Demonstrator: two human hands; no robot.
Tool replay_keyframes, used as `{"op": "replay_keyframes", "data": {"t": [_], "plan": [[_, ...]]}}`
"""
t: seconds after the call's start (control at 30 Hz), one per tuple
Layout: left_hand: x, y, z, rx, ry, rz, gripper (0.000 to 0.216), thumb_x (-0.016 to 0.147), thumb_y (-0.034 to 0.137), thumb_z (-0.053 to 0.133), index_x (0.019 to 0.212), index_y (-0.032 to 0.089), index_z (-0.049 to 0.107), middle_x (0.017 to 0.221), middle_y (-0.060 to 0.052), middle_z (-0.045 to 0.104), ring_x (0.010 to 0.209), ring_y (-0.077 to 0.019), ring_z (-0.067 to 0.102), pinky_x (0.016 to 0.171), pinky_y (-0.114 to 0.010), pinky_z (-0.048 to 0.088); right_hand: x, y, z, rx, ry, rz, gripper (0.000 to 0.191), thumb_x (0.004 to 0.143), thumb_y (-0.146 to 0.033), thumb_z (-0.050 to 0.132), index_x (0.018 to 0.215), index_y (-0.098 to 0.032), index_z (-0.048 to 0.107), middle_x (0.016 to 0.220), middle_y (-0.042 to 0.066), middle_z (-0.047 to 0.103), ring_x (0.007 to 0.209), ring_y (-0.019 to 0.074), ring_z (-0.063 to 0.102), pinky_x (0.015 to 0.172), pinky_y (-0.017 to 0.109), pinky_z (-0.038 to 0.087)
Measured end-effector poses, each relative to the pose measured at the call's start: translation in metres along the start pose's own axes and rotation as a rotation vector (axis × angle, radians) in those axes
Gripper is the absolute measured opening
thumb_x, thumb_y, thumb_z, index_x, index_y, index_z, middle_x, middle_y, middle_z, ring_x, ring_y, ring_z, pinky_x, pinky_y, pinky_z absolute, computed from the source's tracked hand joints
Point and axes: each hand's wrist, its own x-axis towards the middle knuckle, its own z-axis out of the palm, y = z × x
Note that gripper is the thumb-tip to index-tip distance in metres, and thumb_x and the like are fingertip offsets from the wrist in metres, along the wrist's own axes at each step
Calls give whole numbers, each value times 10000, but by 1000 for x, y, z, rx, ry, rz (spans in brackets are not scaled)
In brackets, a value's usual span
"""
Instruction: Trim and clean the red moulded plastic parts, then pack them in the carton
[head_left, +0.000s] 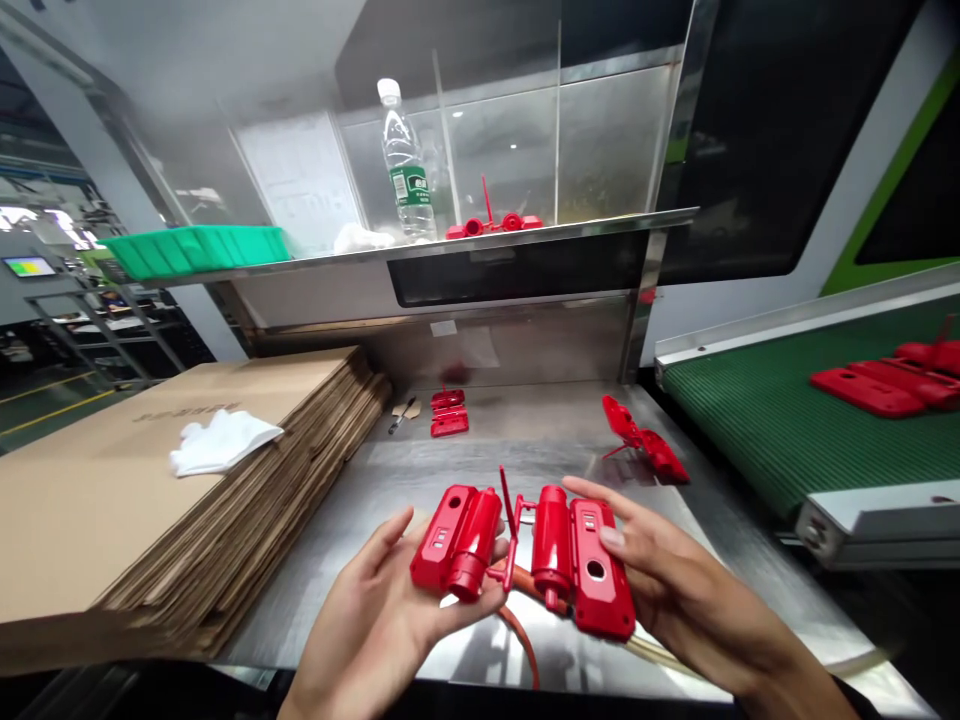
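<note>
A glossy red moulded plastic piece (525,545) is held over the steel table (390,490), low in the middle of the view. It is two housing halves joined by a thin red sprue. My left hand (375,610) cradles the left half from below. My right hand (667,580) grips the right half, fingers along its far edge. An orange hose runs beneath the piece.
A tall stack of flat cardboard (150,480) with a white glove (221,440) lies left. More red parts (448,412) and another (645,440) sit on the table. A green conveyor (787,420) carries red parts (885,380) at right. A shelf holds a bottle (405,165) and green tray (195,248).
</note>
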Motion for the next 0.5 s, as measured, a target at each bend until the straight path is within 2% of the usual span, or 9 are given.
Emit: {"op": "replay_keyframes", "data": {"t": [0.1, 0.17, 0.23, 0.33, 0.4, 0.5], "plan": [[-1, 0, -9, 49, -62, 18, 501, 1016, 311, 337, 1386, 29, 524, 1401, -268, 585, 1321, -419, 531, 1095, -632, 416, -1, 2, 6, -8, -30, -5, 652, 897, -312, 702, 1469, -290, 391, 1253, 87, 673, 919, 167, 713, 921, 321, 553], [-1, -1, -14, 36, -122, 29, 491, 1027, 308, 287, 1318, 79, 610, 1369, -221, 628, 1275, -385, 585, 1055, -606, 470, -2, 5, 8, -10, -56, -16, 620, 887, -308, 713, 1442, -271, 439, 1259, 94, 665, 1004, 191, 701, 898, 296, 548], [-2, -3, -18, 9, -153, 38, 500, 1031, 325, 264, 1264, 133, 663, 1355, -168, 650, 1238, -360, 622, 1018, -596, 506, -1, 8, 8, -11, -100, -39, 580, 877, -301, 723, 1407, -246, 495, 1229, 102, 676, 1005, 193, 699, 866, 279, 548], [-3, -9, -17, -1, -82, 31, 503, 1010, 414, 333, 1266, 139, 668, 1351, -158, 649, 1212, -380, 635, 1004, -594, 514, 0, 14, 4, -18, -167, -93, 487, 866, -288, 724, 1324, -184, 591, 1127, 116, 711, 925, 180, 701, 848, 285, 549], [-5, -12, -13, -12, -34, 43, 538, 987, 477, 377, 1272, 124, 665, 1335, -172, 661, 1200, -377, 643, 1001, -534, 523, 0, 15, 0, -22, -193, -114, 436, 858, -277, 722, 1268, -153, 637, 1082, 122, 723, 907, 178, 695, 844, 284, 545], [-8, -15, -1, 26, -60, 90, 550, 987, 495, 350, 1302, 155, 647, 1295, -173, 694, 1181, -344, 658, 946, -433, 539, -1, 16, -6, 3, -187, -109, 443, 844, -270, 727, 1268, -172, 644, 1105, 125, 724, 960, 206, 699, 845, 291, 541]]}}
